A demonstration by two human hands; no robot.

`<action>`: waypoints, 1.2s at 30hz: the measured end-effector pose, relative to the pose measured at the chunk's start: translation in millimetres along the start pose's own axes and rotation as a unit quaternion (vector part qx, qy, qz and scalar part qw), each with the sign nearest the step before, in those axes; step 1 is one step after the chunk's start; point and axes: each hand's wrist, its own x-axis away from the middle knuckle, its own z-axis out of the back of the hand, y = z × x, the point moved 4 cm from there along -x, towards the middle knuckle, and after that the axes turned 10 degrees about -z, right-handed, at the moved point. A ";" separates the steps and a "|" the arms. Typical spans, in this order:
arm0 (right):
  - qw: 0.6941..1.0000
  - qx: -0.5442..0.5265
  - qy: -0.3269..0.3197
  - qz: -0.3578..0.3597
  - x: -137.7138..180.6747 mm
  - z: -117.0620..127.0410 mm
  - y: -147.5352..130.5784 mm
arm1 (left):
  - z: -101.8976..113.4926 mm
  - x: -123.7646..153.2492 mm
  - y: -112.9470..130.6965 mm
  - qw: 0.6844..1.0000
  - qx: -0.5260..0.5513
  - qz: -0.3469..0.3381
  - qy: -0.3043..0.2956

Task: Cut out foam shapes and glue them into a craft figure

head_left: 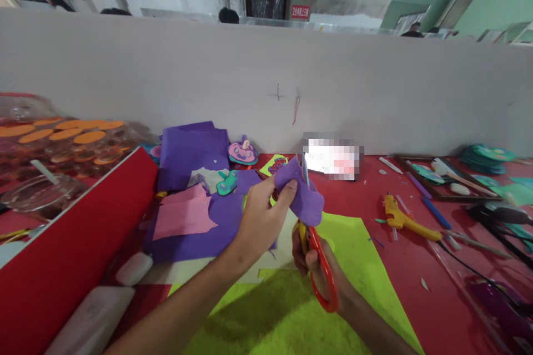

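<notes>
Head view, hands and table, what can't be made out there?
All in the head view:
- Scissors: part of the blades, hidden by the purple piece.
- Left hand: some fingertips, behind that piece.
- Screen: content, blurred by pixelation.
- Long white block: near end, cut off by the bottom edge.

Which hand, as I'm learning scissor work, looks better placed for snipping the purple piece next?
Probably the right hand: it grips the scissors, with a blade showing past the purple piece. The left hand is occupied, pinching that piece.
</notes>
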 end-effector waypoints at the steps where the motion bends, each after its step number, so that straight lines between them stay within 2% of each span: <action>1: 1.000 0.000 0.001 0.001 0.0 0.2 0.2 | 0.2 -0.2 -0.3 1.000 0.002 0.000 0.002; 7: 0.999 0.018 0.027 0.007 -1.8 2.3 3.7 | -1.7 -1.1 0.7 1.000 0.016 -0.002 0.006; 13: 0.999 0.045 0.027 -0.001 -0.8 0.3 -4.7 | -0.8 1.0 2.0 1.000 0.020 0.001 0.011; 19: 0.996 0.023 0.071 -0.051 -1.6 -2.1 -8.7 | 1.6 1.3 0.0 1.000 0.007 0.003 0.024; 28: 0.995 -0.007 0.071 -0.064 -3.2 -2.4 -10.1 | 4.4 -0.1 2.6 0.999 0.035 0.012 0.036; 36: 0.990 -0.035 0.096 -0.092 -2.9 -0.9 -7.7 | 7.0 -2.2 6.0 0.998 0.038 0.002 0.049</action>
